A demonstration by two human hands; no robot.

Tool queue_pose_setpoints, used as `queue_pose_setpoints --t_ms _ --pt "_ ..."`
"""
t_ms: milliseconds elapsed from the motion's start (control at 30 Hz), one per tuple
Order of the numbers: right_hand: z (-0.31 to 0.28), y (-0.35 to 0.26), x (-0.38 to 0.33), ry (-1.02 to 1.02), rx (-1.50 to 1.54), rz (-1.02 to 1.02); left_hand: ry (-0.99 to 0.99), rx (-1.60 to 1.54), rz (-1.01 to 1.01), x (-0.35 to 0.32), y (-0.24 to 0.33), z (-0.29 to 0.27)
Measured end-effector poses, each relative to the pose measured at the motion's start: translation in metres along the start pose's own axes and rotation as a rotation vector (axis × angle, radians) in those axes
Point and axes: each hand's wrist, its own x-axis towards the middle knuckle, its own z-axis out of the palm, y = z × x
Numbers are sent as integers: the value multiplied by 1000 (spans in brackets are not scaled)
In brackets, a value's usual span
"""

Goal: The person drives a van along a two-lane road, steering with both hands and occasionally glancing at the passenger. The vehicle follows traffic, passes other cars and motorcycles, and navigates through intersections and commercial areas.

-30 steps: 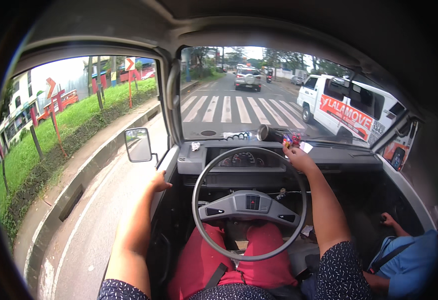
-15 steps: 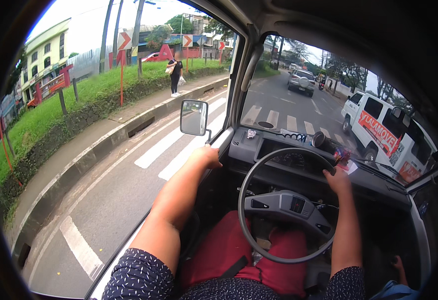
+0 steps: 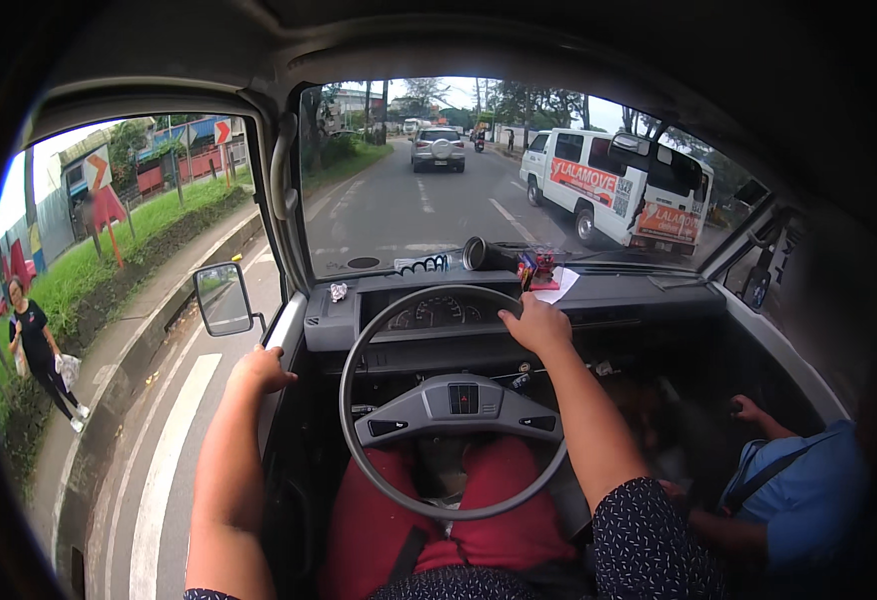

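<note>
My right hand (image 3: pixel 539 326) is closed round the upper right rim of a dark grey steering wheel (image 3: pixel 347 402), its thumb lying along the rim. Over the sill of the open side window (image 3: pixel 277 398), my left hand (image 3: pixel 262 371) hooks its fingers inward. A side mirror (image 3: pixel 224 300) stands just ahead of that hand. Behind the wheel rim sits the instrument cluster (image 3: pixel 434 314). My legs in red trousers (image 3: pixel 499 490) are below the wheel, with a dark strap across them.
On the dashboard (image 3: pixel 649 312) lie a crumpled wrapper (image 3: pixel 338 291), a black coil (image 3: pixel 424 265), a round dark cup-like object (image 3: pixel 476 253) and white paper (image 3: pixel 557 287). A silver car (image 3: pixel 438 150) is ahead, a white van (image 3: pixel 609 185) right. A pedestrian (image 3: pixel 39 340) stands left; a blue-shirted passenger (image 3: pixel 809 490) sits right.
My view has turned to the right, bringing the passenger further in. Outside, the pedestrian and kerb signs have slid left and back. Both hands keep their places on the sill and wheel.
</note>
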Motion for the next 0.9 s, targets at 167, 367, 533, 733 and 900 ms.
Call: queue_pose_setpoints --t_ms 167,367,533,733,900 --pt "2 1 0 -1 21 1 20 -26 -1 -1 -6 5" --pt "8 11 1 60 64 -77 160 -46 39 16 -16 17" --pt "8 12 -6 110 99 -99 204 -105 99 33 -34 32" --pt "8 14 -7 116 75 -96 203 -206 132 51 -46 50" --pt "7 19 -18 93 111 -55 210 -219 140 49 -47 59"
